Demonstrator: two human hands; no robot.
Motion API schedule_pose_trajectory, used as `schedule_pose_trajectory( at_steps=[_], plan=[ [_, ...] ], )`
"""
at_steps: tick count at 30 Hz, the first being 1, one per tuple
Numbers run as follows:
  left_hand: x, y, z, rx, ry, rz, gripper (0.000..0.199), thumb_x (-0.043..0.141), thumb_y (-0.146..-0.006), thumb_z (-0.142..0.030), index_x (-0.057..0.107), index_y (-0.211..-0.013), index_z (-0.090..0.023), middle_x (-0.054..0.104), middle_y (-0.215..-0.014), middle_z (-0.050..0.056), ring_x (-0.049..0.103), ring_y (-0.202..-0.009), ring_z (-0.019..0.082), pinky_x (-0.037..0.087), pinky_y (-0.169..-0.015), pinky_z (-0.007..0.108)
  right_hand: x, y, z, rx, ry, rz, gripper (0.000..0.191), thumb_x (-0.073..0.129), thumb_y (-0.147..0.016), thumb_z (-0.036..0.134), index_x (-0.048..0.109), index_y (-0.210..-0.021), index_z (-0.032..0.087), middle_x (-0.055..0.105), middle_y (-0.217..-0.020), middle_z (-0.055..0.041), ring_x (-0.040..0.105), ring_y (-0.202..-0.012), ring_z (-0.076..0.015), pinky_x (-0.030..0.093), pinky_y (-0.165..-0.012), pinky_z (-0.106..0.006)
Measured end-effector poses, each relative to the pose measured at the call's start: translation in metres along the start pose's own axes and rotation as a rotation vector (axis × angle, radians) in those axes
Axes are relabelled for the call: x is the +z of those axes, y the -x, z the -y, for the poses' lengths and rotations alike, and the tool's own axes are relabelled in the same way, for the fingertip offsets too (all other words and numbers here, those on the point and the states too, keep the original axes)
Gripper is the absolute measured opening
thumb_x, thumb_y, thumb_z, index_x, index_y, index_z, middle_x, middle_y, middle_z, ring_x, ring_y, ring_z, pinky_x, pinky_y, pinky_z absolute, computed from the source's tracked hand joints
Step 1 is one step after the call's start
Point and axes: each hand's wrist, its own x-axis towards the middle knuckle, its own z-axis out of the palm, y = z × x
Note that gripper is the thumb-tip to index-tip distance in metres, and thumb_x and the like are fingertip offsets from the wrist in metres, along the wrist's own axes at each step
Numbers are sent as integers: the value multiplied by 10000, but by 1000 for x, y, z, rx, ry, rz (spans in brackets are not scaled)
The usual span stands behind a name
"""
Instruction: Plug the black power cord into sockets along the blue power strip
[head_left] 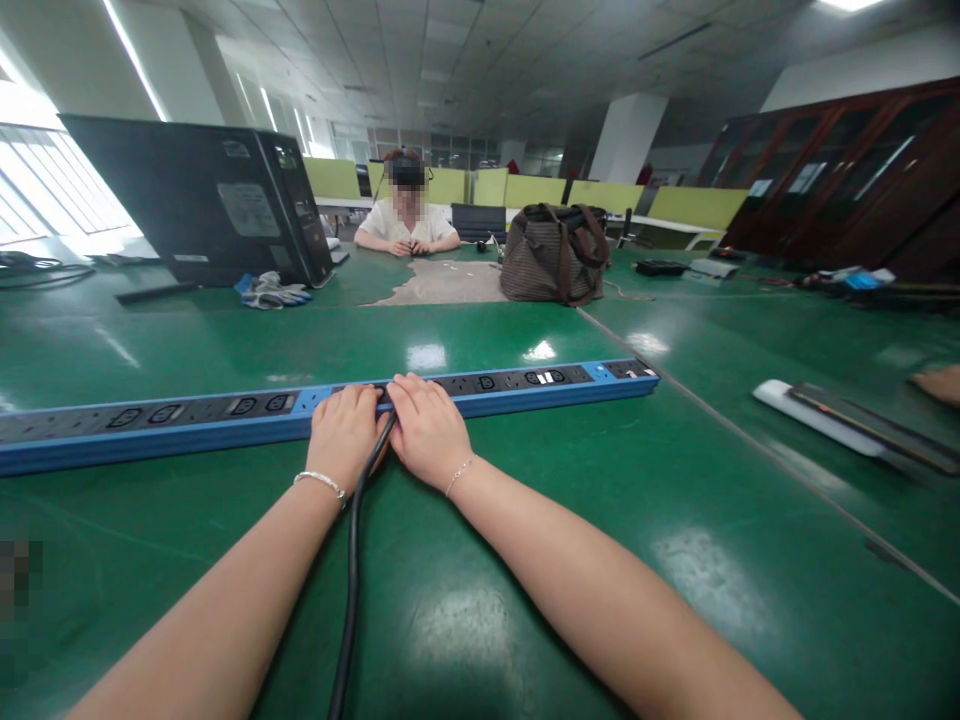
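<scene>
A long blue power strip [487,404] with a black socket face lies across the green table. My left hand [346,430] and my right hand [430,430] meet over its middle, fingers bent and pressed close. Between them a black power cable [354,560] comes up to the strip and trails down toward me. Both hands are closed around the cable's end, at the sockets. Whatever plug or connector sits there is hidden under the fingers.
A black computer tower [202,205] and grey-blue gloves [271,291] are at the far left. Across the table sits a person in a headset [407,215], near a brown bag [555,255]. A white and black flat item [825,415] lies right, with another person's hand [939,384] beyond.
</scene>
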Motion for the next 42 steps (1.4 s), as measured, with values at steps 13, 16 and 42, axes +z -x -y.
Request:
schedule_pose_trajectory(
  at_steps=[13,16,42],
  plan=[
    [1,1,-1,-25,51,-3,354,404,-856,-352,570,-1085,-137,609,-1076,144,550,-1005,287,392,-886,398,-8,-11,-4,-58,31,29,315,388,-923,162,604,-1149,126,587,-1279,-103,508,-1211,-192,333,-1077,-355],
    [1,1,-2,-44,56,-12,365,399,-860,-369,572,-1082,-136,610,-1071,148,550,-1002,289,390,-888,407,-2,-9,-6,-45,-16,-11,312,412,-913,190,612,-1143,125,597,-1261,-94,500,-1210,-188,344,-1070,-326],
    [0,-1,-7,-95,57,-13,350,425,-826,-345,570,-1075,-148,593,-1060,134,530,-1002,293,373,-910,422,14,-22,-13,232,21,90,348,360,-944,307,489,-1234,161,665,-1079,-108,612,-970,-211,451,-831,-325]
  ],
)
